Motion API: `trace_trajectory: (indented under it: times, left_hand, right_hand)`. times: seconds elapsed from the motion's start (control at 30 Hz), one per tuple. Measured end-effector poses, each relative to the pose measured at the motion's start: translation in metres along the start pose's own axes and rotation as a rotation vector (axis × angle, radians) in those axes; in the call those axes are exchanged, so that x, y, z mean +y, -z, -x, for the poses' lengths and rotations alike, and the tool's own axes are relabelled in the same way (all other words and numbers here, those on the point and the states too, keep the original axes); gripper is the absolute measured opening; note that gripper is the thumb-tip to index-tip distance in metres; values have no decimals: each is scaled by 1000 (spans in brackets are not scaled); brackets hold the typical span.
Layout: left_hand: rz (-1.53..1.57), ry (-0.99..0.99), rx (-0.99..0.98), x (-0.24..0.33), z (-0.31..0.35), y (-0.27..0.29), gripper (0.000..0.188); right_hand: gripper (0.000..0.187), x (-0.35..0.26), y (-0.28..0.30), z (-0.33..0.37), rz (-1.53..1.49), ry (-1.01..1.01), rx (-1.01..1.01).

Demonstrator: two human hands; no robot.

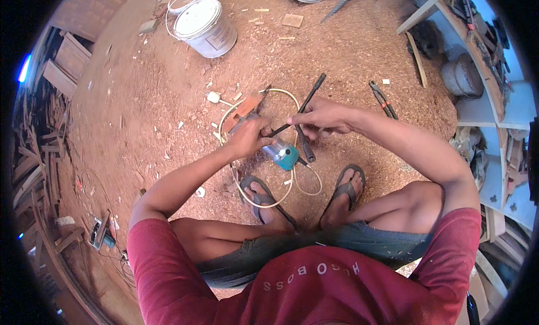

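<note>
In front of my feet lies a small power tool with a silver body and teal end cap, which looks like a trim router. My left hand is closed around its body, near a reddish-brown wooden piece. My right hand grips a dark cross-shaped wrench, which looks like a lug wrench. One of its arms reaches down to my left fingers, where the tip is hidden; another, socket-ended, points toward my right foot. The tool's pale cable loops around, its white plug beyond my left hand.
Pliers with red-and-black handles lie to the right on the sawdust-covered floor. A lidded white bucket stands far left. Scrap wood lines the left side, with another power tool nearby. Shelves stand at right.
</note>
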State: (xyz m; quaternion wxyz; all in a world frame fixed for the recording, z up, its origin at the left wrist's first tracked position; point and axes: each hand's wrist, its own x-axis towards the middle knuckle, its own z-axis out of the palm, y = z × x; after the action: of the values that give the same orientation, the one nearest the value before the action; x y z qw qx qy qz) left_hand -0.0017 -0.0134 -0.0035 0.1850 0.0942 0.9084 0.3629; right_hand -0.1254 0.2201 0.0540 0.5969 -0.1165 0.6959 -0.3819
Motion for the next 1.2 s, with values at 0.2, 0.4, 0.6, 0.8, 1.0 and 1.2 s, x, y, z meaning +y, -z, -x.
trace_trajectory:
  times: [0.2,0.4,0.6,0.8,1.0,1.2]
  left_hand:
    - [171,-240,-205,-19,-9,22,43]
    - [52,-161,-379,-1,-13,33,35]
    - [-69,-180,-237,-1,-7,29,31]
    - [-65,-78,-107,15,-6,14,29]
    - [-13,-14,13,0,-8,4,35]
    - [-57,4,50,11,-8,3,38]
  right_hand:
    - [23,2,-6,-5,757,777,121]
    - [17,-9,1,6,1720,1233,172]
    - [20,6,-2,9,1219,974,485]
    - [33,0,4,6,565,767,423]
    - [45,-15,-19,29,1128,639,671]
    - [42,-7,8,16,610,373,59]
